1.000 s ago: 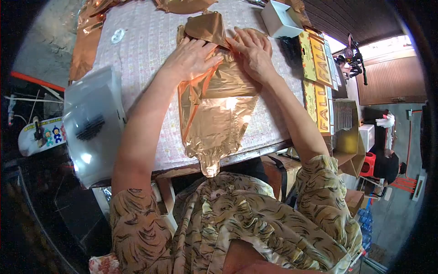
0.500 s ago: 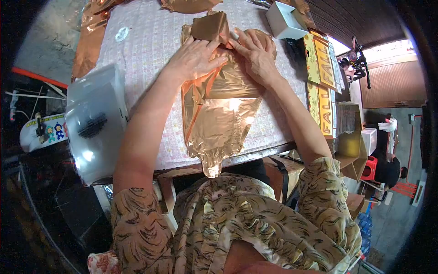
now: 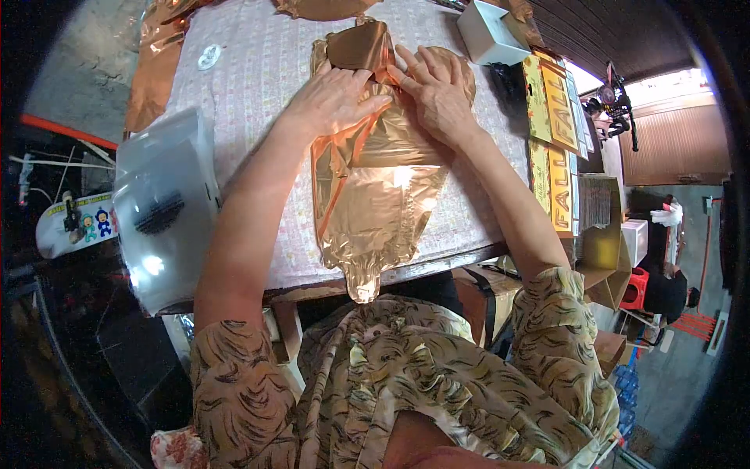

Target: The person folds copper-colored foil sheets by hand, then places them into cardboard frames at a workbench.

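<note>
A shiny copper-coloured foil sheet (image 3: 375, 207) lies on the patterned tablecloth, its narrow tip hanging over the near table edge. Its far end is folded over into a darker flap (image 3: 358, 48). My left hand (image 3: 332, 100) rests on the foil's left side, fingertips at the lower edge of the flap and thumb stretched to the right. On the right side, my right hand (image 3: 437, 94) lies flat with its fingers spread, just right of the flap. Both hands press on the foil, and neither is closed around it.
Clear plastic sleeves (image 3: 168, 211) lie at the table's left edge. A white box (image 3: 491, 35) stands at the back right, above yellow "FALL" packets (image 3: 553, 105). More copper foil (image 3: 152, 86) drapes over the back left. A person in dark clothes (image 3: 668, 297) is far right.
My right hand's fingers have spread and shifted slightly away from the flap. The flap's right edge stands a little differently. My left hand has hardly moved.
</note>
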A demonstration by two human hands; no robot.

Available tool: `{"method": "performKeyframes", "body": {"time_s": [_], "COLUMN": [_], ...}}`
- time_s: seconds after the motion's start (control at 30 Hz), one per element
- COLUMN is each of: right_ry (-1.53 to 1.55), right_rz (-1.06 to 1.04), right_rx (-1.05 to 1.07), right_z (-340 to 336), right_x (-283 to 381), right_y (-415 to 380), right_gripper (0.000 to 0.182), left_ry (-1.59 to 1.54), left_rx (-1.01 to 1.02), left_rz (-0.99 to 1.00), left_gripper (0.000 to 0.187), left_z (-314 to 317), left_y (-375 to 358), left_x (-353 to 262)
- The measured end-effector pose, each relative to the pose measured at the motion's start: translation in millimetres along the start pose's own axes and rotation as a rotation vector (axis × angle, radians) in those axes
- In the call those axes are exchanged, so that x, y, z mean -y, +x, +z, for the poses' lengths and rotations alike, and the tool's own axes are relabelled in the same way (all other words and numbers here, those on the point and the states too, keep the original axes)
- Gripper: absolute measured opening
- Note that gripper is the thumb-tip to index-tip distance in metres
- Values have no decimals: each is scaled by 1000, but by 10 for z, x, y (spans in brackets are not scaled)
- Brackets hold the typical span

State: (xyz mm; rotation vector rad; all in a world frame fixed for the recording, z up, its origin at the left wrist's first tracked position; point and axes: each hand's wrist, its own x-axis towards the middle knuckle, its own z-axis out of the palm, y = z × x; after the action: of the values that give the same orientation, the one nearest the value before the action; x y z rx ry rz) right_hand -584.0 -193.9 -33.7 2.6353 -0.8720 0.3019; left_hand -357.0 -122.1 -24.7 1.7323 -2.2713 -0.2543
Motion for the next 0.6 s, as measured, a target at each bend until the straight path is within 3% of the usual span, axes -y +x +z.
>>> {"method": "performKeyframes", "body": {"time_s": [0.43, 0.53, 0.6], "right_ry": [20, -21, 18], "right_rz": [50, 36, 52], "right_rx": [6, 29, 22], "right_z": [3, -15, -24], "right_x": [86, 53, 68], "right_y": [39, 34, 37], "right_gripper": [53, 55, 57], "left_ry": [-11, -198, -230], "left_rx": [-74, -21, -249], "left_rz": [44, 0, 122], "left_gripper": [65, 56, 48], "left_z": [20, -87, -284], "left_y": [27, 27, -40], "left_x": [64, 90, 90]}}
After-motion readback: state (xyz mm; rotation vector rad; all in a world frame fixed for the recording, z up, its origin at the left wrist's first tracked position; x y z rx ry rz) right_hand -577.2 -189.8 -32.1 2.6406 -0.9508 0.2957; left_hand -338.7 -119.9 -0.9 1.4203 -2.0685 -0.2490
